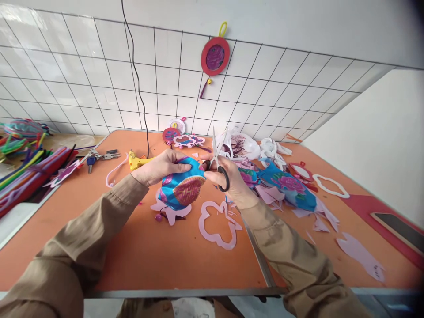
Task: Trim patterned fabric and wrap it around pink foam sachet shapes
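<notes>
My left hand (165, 167) pinches the upper edge of a blue satin cloth piece (168, 193) with a round gold and red emblem, holding it above the table. Scissors (215, 152) with black handles rest in my right hand (236, 183), blades apart and pointing up and away. My right fingertips also touch the cloth's right edge. Partly hidden under the cloth lies a pink paper shape (171, 215) with a purple bead (158, 217) beside it. A flower-shaped pink paper frame (226, 243) lies just in front of my right hand.
On the orange table (139, 260), a yellow glue gun (137, 161) and keys (99, 157) lie left. Blue floral fabric (288, 183) and pink scraps are heaped right, near a white paper frame (331, 185). Pipe cleaners (36, 172) are far left; a red round ornament (215, 56) hangs on the wall.
</notes>
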A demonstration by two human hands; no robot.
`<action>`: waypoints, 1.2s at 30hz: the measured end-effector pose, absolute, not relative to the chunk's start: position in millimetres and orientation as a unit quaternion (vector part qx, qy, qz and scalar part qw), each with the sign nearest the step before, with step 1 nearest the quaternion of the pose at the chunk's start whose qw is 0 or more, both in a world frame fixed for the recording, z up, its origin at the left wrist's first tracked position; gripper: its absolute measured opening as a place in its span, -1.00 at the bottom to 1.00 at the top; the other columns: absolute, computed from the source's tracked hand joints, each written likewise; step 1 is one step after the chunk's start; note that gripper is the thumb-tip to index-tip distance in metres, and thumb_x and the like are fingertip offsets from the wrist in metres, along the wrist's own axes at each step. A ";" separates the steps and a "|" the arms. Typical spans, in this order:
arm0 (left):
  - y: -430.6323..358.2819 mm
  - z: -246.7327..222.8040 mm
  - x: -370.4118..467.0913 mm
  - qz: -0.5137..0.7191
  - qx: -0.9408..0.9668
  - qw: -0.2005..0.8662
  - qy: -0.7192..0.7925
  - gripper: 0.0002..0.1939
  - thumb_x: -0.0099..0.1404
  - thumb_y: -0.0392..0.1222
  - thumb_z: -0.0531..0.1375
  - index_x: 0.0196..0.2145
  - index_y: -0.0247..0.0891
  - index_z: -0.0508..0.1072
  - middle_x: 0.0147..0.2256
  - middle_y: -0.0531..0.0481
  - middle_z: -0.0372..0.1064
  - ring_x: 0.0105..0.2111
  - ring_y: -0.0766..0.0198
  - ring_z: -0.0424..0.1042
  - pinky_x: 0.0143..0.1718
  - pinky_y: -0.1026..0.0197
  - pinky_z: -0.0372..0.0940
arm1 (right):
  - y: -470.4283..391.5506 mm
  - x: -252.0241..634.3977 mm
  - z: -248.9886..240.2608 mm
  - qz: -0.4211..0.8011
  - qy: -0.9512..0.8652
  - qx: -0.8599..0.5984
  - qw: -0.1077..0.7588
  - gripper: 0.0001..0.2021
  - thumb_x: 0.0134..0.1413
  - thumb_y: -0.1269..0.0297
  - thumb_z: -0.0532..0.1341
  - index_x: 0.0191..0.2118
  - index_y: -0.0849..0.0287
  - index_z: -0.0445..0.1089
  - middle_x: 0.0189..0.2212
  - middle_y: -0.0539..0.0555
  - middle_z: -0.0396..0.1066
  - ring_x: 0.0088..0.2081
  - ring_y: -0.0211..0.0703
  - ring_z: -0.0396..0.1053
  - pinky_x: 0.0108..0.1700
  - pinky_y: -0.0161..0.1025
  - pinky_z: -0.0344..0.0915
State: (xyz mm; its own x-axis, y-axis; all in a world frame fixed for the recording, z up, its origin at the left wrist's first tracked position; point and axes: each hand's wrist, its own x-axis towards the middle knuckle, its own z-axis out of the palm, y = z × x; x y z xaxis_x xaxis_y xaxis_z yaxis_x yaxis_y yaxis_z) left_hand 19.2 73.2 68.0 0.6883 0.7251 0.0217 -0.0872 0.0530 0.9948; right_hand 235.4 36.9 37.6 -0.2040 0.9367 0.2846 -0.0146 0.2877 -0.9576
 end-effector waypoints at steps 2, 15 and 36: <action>70.9 66.7 23.0 0.299 0.629 0.672 0.253 -0.69 0.04 -0.06 0.48 -0.37 -0.36 0.64 -0.44 -0.08 0.57 -0.45 0.32 0.51 -0.40 0.35 0.39 | 31.3 225.5 37.6 0.464 -0.598 -0.388 0.526 -0.59 -0.25 0.23 0.43 -0.17 0.15 0.47 -0.45 -0.05 0.38 -0.41 -0.24 0.34 -0.30 -0.24 0.33; 85.9 51.1 22.4 0.301 0.634 0.652 0.286 -0.73 -0.06 -0.11 0.51 -0.48 -0.36 0.63 -0.51 -0.04 0.52 -0.51 0.35 0.42 -0.41 0.29 0.36 | 31.1 221.8 41.5 0.391 -0.562 -0.431 0.587 -0.77 -0.27 0.31 0.30 -0.34 0.14 0.43 -0.54 -0.11 0.29 -0.47 -0.31 0.23 -0.42 -0.32 0.20; 74.3 77.1 7.5 0.384 0.666 0.570 0.289 -0.76 0.13 -0.09 0.42 -0.45 -0.36 0.58 -0.50 -0.02 0.50 -0.53 0.34 0.42 -0.51 0.33 0.31 | 29.9 247.1 51.6 0.471 -0.673 -0.323 0.471 -0.45 -0.11 -0.17 0.40 -0.12 0.16 0.49 -0.45 0.03 0.40 -0.41 -0.16 0.38 -0.31 -0.17 0.33</action>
